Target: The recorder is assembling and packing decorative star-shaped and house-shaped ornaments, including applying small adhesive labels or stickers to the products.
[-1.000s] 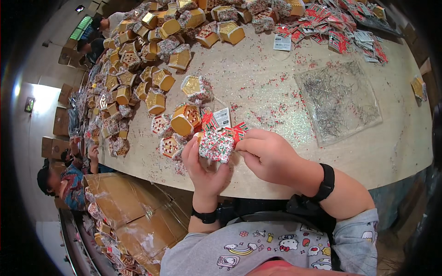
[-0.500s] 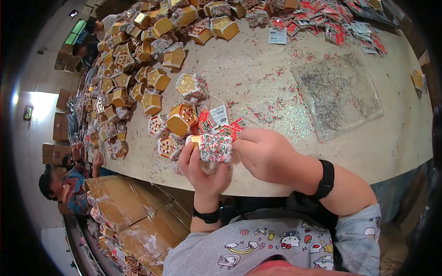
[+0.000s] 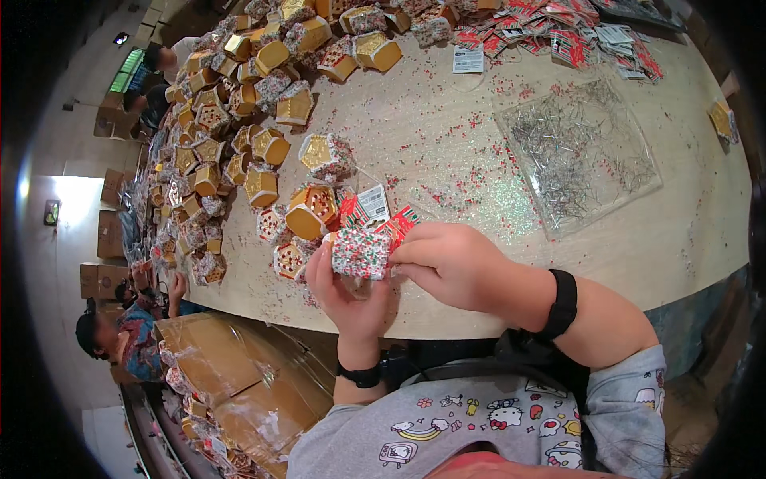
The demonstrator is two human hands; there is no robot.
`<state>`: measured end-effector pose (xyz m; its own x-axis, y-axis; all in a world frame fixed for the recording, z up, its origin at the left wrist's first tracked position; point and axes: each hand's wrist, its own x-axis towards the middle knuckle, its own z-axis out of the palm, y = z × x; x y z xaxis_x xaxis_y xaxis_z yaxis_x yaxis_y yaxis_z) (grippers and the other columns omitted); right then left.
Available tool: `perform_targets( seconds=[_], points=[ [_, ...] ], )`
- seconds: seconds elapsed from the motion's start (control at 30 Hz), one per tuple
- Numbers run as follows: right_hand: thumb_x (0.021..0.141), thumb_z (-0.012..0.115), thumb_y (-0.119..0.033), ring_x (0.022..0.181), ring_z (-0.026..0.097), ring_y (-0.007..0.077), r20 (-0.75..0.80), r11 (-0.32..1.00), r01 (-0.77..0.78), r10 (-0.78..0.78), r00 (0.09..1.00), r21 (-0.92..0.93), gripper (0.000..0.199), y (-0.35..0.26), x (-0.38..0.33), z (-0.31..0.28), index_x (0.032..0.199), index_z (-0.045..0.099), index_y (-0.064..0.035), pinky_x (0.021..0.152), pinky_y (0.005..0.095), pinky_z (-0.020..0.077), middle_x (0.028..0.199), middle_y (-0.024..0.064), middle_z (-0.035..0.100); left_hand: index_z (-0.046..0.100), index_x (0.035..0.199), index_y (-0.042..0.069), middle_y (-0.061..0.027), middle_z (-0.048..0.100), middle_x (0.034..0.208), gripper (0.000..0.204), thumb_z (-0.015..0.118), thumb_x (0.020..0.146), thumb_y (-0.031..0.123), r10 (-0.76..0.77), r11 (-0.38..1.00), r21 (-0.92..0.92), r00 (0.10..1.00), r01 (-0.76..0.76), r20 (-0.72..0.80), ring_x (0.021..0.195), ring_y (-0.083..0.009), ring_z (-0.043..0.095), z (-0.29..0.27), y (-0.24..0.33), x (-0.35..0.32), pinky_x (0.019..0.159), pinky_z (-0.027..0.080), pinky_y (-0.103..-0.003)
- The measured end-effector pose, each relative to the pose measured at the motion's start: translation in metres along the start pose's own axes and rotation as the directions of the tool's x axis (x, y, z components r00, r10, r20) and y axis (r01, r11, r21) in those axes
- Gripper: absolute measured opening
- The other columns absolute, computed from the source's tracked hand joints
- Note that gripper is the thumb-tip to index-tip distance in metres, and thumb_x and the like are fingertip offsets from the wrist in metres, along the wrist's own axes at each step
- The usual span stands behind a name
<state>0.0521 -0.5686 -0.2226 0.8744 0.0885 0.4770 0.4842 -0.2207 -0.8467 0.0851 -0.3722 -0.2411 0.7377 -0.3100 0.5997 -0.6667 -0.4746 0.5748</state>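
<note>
Plastic tray [image 3: 610,206] holds silvery pins [image 3: 566,136]; left-hand grip [image 3: 351,307] clasps sprinkled ornament [image 3: 361,254], right-hand grip [image 3: 447,259] unclear.

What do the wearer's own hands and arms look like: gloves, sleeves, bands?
Left hand and right hand are both ungloved, with bare forearms. Each arm has a plain black wristband: left wristband, right wristband. The short, light-grey fabric right sleeve carries a small cartoon print; the left sleeve's edge is hard to make out.
</note>
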Motion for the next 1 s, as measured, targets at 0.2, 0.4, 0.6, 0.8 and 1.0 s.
perform_targets(
  seconds=[0.2, 0.4, 0.6, 0.8, 1.0],
  points=[
    [0.079, 0.063, -0.016, 0.076, 0.059, 0.0312, 0.115, 0.996, -0.085, 0.080, 0.990, 0.040, 0.015, -0.007, 0.005, -0.008, 0.089, 0.064, -0.0038, 0.067, 0.0382, 0.0481, 0.081, 0.0121, 0.060, 0.032, 0.133, 0.003, -0.0158, 0.037, 0.128, 0.079, 0.074, 0.067, 0.007, -0.097, 0.989, -0.109, 0.995, 0.095, -0.005, 0.118, -0.0277, 0.040, -0.001, -0.001, -0.001, 0.100, 0.035, -0.039],
    [0.078, 0.064, -0.017, 0.076, 0.059, 0.0310, 0.087, 0.996, -0.073, 0.068, 0.994, 0.054, 0.014, 0.001, 0.002, -0.004, 0.085, 0.065, -0.0047, 0.067, 0.0381, 0.0479, 0.082, 0.0118, 0.061, 0.033, 0.132, 0.003, -0.0168, 0.037, 0.127, 0.078, 0.075, 0.067, 0.010, -0.025, 0.998, -0.049, 0.999, 0.024, -0.023, 0.116, -0.0284, 0.042, -0.001, -0.001, -0.001, 0.098, 0.036, -0.040],
    [0.075, 0.068, -0.010, 0.076, 0.059, 0.0279, 0.148, 0.993, -0.114, 0.113, 0.982, -0.001, 0.014, 0.002, 0.003, -0.008, 0.086, 0.066, -0.0021, 0.068, 0.0346, 0.0480, 0.081, 0.0109, 0.061, 0.030, 0.135, 0.005, -0.0125, 0.036, 0.130, 0.081, 0.070, 0.065, -0.001, 0.074, 0.993, 0.091, 0.996, -0.079, 0.049, 0.121, -0.0256, 0.041, -0.003, 0.006, 0.001, 0.102, 0.035, -0.039],
    [0.075, 0.066, -0.014, 0.078, 0.058, 0.0305, -0.094, 0.995, -0.064, 0.056, 0.994, -0.078, 0.013, 0.000, 0.005, -0.012, 0.081, 0.065, -0.0033, 0.067, 0.0380, 0.0476, 0.080, 0.0119, 0.059, 0.025, 0.137, 0.005, -0.0136, 0.031, 0.132, 0.080, 0.065, 0.068, -0.006, -0.012, 1.000, 0.023, 0.996, 0.014, -0.087, 0.121, -0.0266, 0.040, 0.002, 0.002, 0.001, 0.101, 0.036, -0.039],
    [0.075, 0.065, -0.011, 0.079, 0.058, 0.0308, -0.296, 0.883, -0.080, -0.069, 0.953, -0.463, 0.012, -0.021, 0.018, -0.071, 0.082, 0.063, -0.0014, 0.068, 0.0386, 0.0474, 0.084, 0.0135, 0.059, 0.019, 0.139, 0.000, -0.0210, 0.020, 0.136, 0.078, 0.059, 0.072, -0.004, -0.167, 0.941, 0.235, 0.937, 0.245, -0.308, 0.127, -0.0367, 0.026, -0.008, -0.006, 0.003, 0.106, 0.023, -0.045]
  ],
)
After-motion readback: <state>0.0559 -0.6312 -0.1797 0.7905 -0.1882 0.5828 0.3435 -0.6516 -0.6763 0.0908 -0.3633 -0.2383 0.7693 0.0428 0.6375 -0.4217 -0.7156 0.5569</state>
